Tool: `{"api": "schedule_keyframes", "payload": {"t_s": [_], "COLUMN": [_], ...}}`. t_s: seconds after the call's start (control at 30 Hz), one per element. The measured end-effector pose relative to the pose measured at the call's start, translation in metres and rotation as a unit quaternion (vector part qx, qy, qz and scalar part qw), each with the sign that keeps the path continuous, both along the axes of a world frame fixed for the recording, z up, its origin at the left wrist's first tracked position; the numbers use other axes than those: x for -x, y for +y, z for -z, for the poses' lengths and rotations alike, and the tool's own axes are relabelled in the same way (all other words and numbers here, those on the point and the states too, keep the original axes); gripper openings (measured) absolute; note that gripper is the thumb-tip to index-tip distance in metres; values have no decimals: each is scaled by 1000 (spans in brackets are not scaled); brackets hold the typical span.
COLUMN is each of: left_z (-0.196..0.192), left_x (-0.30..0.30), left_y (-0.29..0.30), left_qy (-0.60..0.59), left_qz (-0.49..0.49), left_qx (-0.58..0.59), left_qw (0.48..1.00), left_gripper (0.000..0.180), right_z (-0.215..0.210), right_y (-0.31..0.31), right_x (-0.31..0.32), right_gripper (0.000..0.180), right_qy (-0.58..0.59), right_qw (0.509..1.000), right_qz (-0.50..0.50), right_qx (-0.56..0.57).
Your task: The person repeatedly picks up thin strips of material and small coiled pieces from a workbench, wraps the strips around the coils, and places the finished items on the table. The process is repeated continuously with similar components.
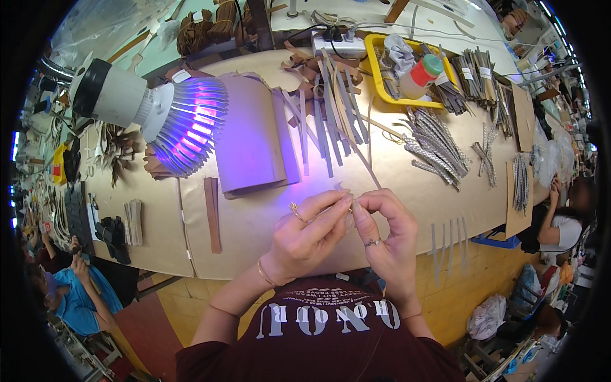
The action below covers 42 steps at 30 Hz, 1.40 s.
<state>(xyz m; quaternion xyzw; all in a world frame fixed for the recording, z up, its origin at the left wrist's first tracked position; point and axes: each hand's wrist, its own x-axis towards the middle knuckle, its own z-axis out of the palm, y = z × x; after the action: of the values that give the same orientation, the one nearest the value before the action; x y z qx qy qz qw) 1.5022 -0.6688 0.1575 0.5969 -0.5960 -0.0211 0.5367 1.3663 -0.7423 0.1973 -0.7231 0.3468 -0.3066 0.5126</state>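
Observation:
In front of my chest, over the near edge of the table, both hands meet at the fingertips. My left hand point(304, 237) is closed in a pinch, and what its fingertips hold is too small to name. Beside it, my right hand point(389, 239) pinches with thumb and index finger, the tips almost touching the left ones. A thin taupe strip point(367, 167) slants from the loose strips down to my right hand, where it disappears behind the index finger. Just beyond lie loose grey and tan strips point(328, 121) in a fanned heap.
A lit lamp with a finned head point(189, 124) hangs at left over a curved brown sheet point(248, 137). Back right stands a yellow basket point(375, 89) with a green-capped bottle point(421, 76). Braided strips point(436, 149) lie right; several grey strips point(450, 242) overhang the edge. Other people sit either side.

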Motion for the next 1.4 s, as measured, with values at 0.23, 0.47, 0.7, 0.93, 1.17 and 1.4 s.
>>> {"api": "schedule_keyframes", "payload": {"t_s": [0.23,0.47,0.7,0.93,1.17,1.4], "left_z": [1,-2,-4,-6,-14,-15], "left_x": [2,-2,-3,-1,-5,-6], "left_y": [-1,-1,-1,0,4,5], "left_qy": [-20,-43,-98,135,336,382], "left_qz": [-8,-2,-2,55,94,113], "left_qx": [14,-2,-13,-37,-86,-107], "left_qw": [1000,999,995,989,933,911], "left_gripper": [34,32,31,24,16,15], "right_z": [2,0,3,4,0,0], "right_y": [-1,1,0,0,1,-1], "right_x": [0,-1,1,-2,-5,-1], "right_gripper": [5,4,6,5,5,4], "right_qy": [-4,2,39,33,21,23], "right_qw": [1000,1000,999,998,996,993], "right_qz": [4,11,27,21,2,-24], "right_qx": [14,-3,21,45,91,111]}}
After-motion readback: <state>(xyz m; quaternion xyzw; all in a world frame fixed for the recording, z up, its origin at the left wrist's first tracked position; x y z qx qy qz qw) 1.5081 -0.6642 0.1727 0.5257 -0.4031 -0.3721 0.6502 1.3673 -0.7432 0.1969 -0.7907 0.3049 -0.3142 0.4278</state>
